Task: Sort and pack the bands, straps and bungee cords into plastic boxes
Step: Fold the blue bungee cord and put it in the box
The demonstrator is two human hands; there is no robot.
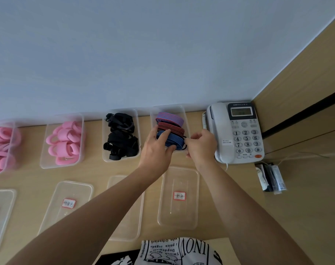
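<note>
While we look down from the head camera, our left hand [156,148] has its fingers curled over the blue-and-red striped coiled bungee cord [170,140], gripping it at the near end of the clear rectangular plastic box [182,111] that stands by the wall on the pale wooden table [239,188]. Our right hand [201,145] pinches what looks like the cord's dark hook end at the box's right wall. Two more striped coils, red-black [171,127] and lilac-red [169,117], already lie behind it. We judge the step to be seating this last coil, so we should press it flat with the left grip and tuck the loose end inside the rim, lest it spring open. Only then will the clear labelled lid [179,197] lying just in front close cleanly.
</note>
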